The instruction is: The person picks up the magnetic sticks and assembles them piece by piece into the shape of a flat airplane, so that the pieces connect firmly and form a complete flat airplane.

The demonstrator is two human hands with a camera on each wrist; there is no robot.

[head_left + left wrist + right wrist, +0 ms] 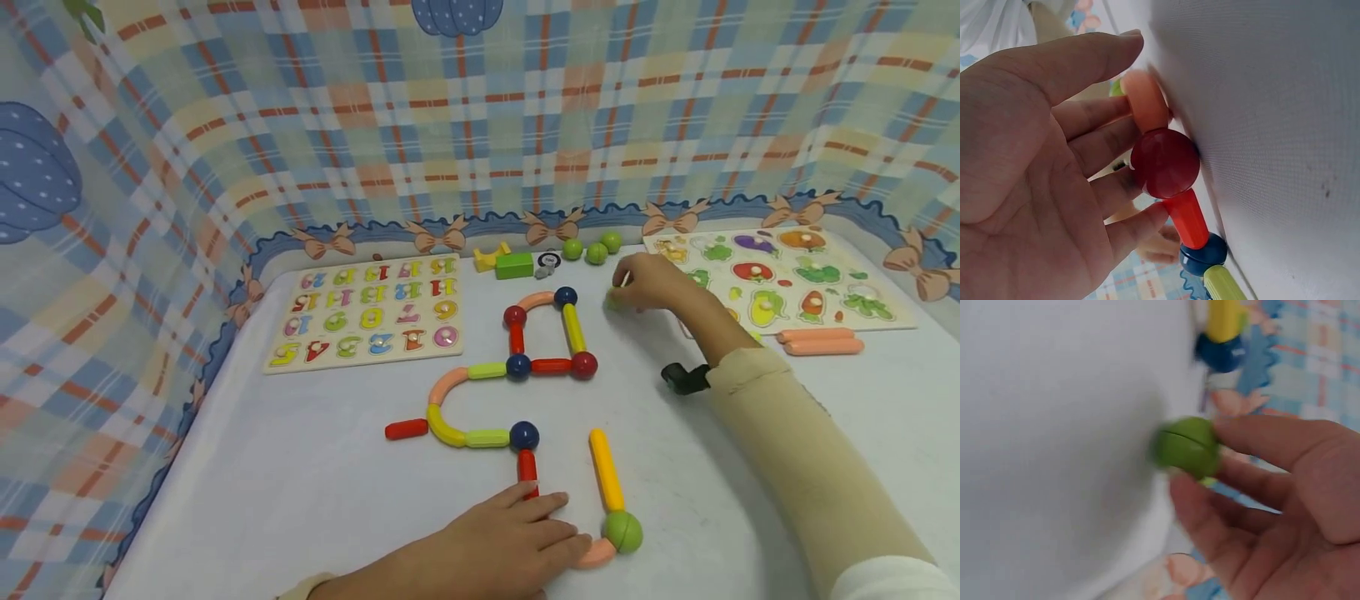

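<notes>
Count: 5 green balls (pixel 596 253), 3 blue balls (pixel 518 367), 3 red balls (pixel 583 365), 2 puzzle boards (pixel 397 342). Right hand (pixel 652 282) pinches one green ball (pixel 1188 447): round, dark seam across, 3 o'clock of farthest blue ball (pixel 566 297). Left hand (pixel 510 542) spread, fingers against stick chain (pixel 487 438), 6 o'clock on desk (pixel 285 467).
</notes>
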